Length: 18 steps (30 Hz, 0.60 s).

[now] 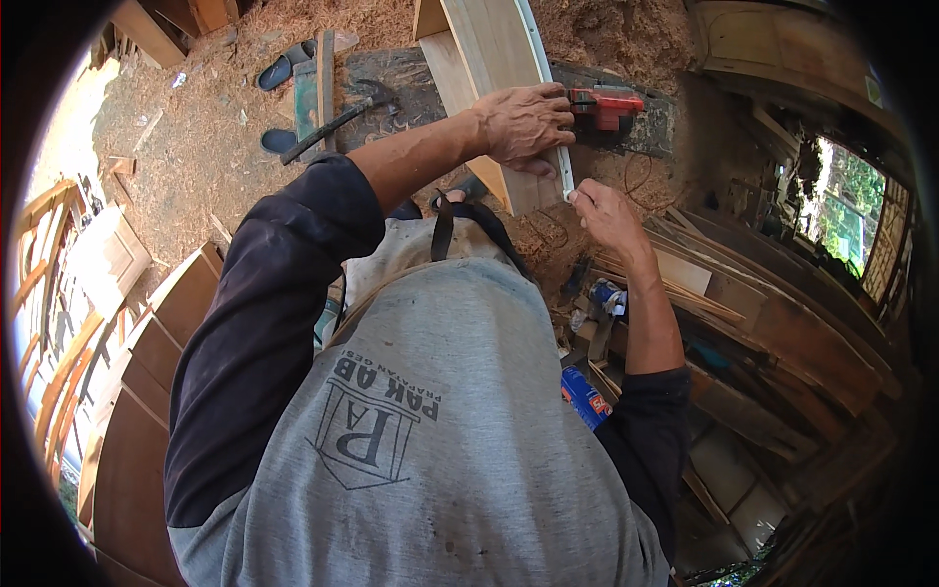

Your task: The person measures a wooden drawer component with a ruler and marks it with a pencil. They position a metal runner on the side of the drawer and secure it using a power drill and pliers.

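Observation:
A long light-wood box or drawer [494, 44] stands tilted in front of me. Along its right edge runs a narrow white rail [566, 168] with small holes, like a drawer slide. My left hand [528, 127] lies over the board's edge, its fingers curled across the rail. Lower down, my right hand [608, 220] pinches the rail's near end between thumb and forefinger. Whether a small part is also between those fingertips cannot be made out. Just beyond my left fingers lies a red tool [611, 106], partly hidden by the hand.
A hammer [342, 122] lies on a dark board [391, 73] at the left, near dark slippers [284, 67]. Wood shavings cover the floor. Stacked boards [763, 303] and a blue can [585, 396] are at my right; wooden panels [132, 460] stand at the left.

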### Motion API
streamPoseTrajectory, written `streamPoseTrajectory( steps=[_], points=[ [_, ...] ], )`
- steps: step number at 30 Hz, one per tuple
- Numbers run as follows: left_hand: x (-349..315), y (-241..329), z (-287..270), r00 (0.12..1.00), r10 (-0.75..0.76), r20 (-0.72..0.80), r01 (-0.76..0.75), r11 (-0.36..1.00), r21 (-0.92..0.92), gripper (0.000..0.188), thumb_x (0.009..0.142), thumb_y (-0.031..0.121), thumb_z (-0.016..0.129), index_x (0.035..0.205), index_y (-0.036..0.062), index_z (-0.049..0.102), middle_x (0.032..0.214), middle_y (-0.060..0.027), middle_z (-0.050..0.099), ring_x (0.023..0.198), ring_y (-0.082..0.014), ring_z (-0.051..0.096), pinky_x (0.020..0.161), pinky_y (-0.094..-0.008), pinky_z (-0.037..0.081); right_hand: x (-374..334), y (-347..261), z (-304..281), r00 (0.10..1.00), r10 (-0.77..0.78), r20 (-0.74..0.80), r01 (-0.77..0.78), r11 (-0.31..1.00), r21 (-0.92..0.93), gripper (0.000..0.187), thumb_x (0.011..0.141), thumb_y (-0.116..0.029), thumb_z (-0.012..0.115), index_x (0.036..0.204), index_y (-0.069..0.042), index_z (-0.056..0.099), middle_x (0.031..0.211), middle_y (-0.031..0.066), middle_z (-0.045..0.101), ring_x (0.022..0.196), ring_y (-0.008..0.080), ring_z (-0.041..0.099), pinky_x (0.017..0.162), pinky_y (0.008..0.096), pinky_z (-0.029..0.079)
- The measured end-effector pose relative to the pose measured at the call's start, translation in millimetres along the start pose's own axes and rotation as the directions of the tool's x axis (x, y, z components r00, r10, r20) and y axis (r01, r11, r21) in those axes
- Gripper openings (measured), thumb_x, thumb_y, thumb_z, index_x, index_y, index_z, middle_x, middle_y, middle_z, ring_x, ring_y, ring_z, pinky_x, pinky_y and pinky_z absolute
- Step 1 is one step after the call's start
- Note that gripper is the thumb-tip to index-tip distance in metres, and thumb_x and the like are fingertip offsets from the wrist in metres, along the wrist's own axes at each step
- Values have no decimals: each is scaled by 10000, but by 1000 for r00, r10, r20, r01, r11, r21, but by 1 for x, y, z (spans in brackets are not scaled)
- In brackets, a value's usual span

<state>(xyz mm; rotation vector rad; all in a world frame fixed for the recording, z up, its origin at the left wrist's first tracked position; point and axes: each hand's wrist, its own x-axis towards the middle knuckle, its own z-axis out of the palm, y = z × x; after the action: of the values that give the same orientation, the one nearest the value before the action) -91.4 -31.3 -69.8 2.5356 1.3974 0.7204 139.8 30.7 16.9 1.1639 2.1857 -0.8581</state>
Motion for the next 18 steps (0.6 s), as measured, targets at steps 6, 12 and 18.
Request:
streamPoseTrajectory(
  steps=[6, 12, 18],
  points=[
    [-1, -1, -2, 1000, -8, 25, 8, 1000, -29, 513, 866, 555, 639, 1100, 99, 650, 1050, -102, 607, 1169, -288, 546, 1212, -489, 271, -1, -4, -2, 993, 117, -7, -114, 975, 189, 305, 926, -301, 680, 907, 2, 699, 699, 107, 697, 619, 177, 666, 636, 367, 509],
    [0, 0, -1, 1000, -5, 14, 5, 1000, 26, 522, 869, 588, 627, 1099, 121, 659, 1072, -74, 621, 1164, -257, 550, 1169, -453, 307, 3, 9, 3, 992, 122, 24, -122, 926, 356, 240, 917, -227, 699, 888, 11, 699, 668, 80, 693, 613, 137, 661, 585, 303, 507],
    [0, 0, -3, 1000, -5, 16, 5, 1000, 10, 512, 880, 571, 623, 1120, 119, 647, 1061, -79, 613, 1146, -261, 546, 1169, -460, 309, 4, 5, 5, 992, 130, -1, -111, 852, 511, 138, 882, -111, 700, 907, 24, 688, 712, 85, 702, 616, 128, 660, 555, 266, 495]
  ],
)
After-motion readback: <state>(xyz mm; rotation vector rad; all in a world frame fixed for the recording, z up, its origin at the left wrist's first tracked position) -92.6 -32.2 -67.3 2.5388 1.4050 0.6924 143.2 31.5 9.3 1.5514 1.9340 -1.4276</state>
